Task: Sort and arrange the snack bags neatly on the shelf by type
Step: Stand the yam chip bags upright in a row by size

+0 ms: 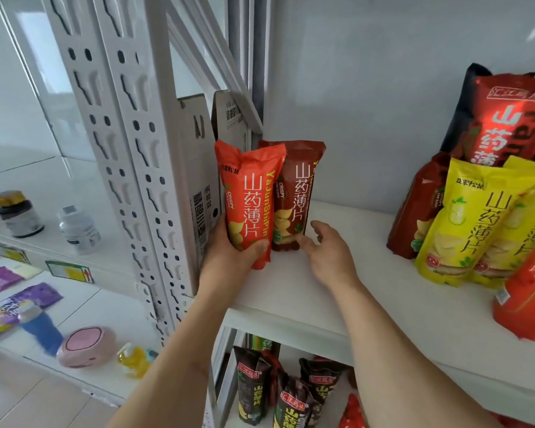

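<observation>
The left hand holds a shiny orange snack bag upright beside 1 dark red snack bag on the white shelf. The right hand is loose, holding nothing. The mixed pile of yellow and red bags still needs sorting.

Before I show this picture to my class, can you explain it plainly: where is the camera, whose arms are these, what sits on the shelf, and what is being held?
There is no machine here. A person wears one wide camera on the head, looking forward and down, so the two bare arms are their own.

The left hand grips an orange snack bag near its bottom, holding it upright at the left end of the white shelf. Just behind it stands a dark red bag. The right hand is open beside that bag, its fingertips near the bag's base, holding nothing.

To the right lies an unsorted heap: yellow bags, a big red bag and more. The shelf below holds dark bags.
</observation>
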### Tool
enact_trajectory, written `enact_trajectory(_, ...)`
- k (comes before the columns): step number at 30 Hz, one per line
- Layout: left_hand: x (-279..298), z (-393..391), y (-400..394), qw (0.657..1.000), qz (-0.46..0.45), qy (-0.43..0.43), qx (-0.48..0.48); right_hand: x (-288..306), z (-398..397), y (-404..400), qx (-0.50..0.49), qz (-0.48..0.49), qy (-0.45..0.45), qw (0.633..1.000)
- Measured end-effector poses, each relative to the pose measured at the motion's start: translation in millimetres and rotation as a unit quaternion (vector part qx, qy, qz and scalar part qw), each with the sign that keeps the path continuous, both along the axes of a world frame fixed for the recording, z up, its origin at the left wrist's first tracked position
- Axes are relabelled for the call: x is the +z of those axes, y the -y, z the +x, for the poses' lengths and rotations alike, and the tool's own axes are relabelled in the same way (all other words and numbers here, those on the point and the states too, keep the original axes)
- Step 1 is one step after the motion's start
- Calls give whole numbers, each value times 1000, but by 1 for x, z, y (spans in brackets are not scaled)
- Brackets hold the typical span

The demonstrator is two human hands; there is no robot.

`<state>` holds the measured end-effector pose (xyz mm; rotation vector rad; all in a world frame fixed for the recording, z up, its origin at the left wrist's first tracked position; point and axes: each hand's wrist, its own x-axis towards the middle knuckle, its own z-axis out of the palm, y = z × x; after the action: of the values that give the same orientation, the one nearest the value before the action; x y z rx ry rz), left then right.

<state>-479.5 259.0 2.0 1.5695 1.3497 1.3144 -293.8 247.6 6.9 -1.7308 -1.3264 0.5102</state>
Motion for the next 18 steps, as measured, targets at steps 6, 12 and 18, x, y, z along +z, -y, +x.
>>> enact_trajectory(6,-19,15,43,936,95,-289,179,5,16,43,1,-44,277,960)
enact_trajectory(12,-20,66,70,882,298,-347,115,8,49,96,6,-31,373,927)
enact_trajectory(18,-3,151,88,857,354,-375,3,23,108,153,-44,4,363,931)
